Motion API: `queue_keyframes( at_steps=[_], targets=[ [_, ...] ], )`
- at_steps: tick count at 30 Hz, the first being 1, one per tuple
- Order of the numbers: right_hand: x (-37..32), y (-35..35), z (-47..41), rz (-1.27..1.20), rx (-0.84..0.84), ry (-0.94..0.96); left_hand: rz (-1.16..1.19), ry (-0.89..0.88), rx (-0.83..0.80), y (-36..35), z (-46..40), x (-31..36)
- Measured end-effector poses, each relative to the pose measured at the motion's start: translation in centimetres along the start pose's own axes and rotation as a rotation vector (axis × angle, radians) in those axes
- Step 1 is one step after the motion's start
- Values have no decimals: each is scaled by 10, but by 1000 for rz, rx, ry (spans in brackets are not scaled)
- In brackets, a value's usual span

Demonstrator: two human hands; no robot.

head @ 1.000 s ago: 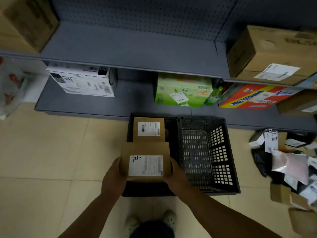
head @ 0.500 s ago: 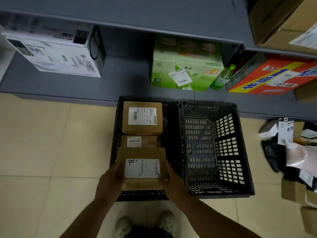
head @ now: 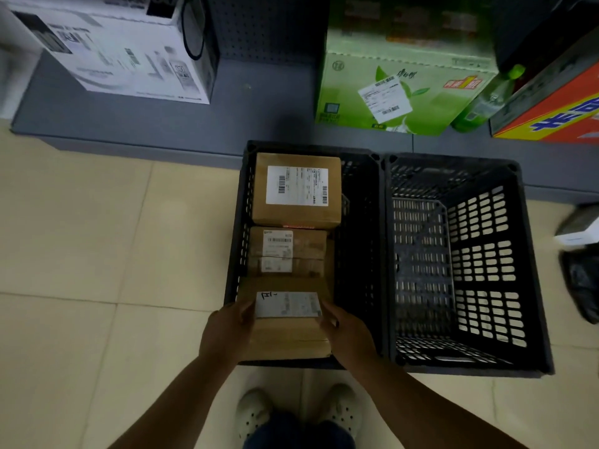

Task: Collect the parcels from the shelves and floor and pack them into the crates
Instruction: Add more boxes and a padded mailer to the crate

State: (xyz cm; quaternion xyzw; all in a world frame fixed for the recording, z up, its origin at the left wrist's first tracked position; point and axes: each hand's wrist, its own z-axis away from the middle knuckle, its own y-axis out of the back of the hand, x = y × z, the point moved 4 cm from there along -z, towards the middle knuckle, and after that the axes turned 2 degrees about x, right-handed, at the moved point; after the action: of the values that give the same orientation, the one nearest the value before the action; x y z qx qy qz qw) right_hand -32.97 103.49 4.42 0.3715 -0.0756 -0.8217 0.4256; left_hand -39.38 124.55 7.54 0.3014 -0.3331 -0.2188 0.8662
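Observation:
Two black slotted crates stand side by side on the floor in front of the low shelf. The left crate [head: 238, 254] holds a tall brown parcel [head: 296, 218] at its far end and a lower brown parcel [head: 311, 251] behind it. At the near end of that crate I hold a labelled brown cardboard parcel [head: 287, 335], tilted, between both hands. My left hand [head: 227, 332] grips its left side and my right hand [head: 348, 335] grips its right side. The right crate [head: 531, 286] has nothing inside.
On the grey bottom shelf [head: 162, 124] sit a white printed box [head: 123, 50], a green drinks carton [head: 398, 89], a green bottle [head: 486, 102] and an orange box [head: 557, 111]. Dark bags [head: 580, 264] lie on the tiled floor at the right. My shoes [head: 298, 413] are below the crates.
I have leaned in closer and lowered the held parcel into the near end of the left crate, behind the two parcels there. Both hands keep their grip.

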Motion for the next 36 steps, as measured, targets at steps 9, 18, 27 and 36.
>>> queue_keyframes(
  at_steps=[9,18,27,36],
  targets=[
    [20,-14,0,-172,64,-14,142,32,80,-12,-13,-15],
    [11,-7,-18,154,101,184,-362,-337,75,-25,-28,4],
    [9,-42,-62,623,21,358,-678,-510,-25,-69,-63,-8],
    [3,-45,-47,654,56,469,-670,-618,33,-68,-51,-7]
  ],
)
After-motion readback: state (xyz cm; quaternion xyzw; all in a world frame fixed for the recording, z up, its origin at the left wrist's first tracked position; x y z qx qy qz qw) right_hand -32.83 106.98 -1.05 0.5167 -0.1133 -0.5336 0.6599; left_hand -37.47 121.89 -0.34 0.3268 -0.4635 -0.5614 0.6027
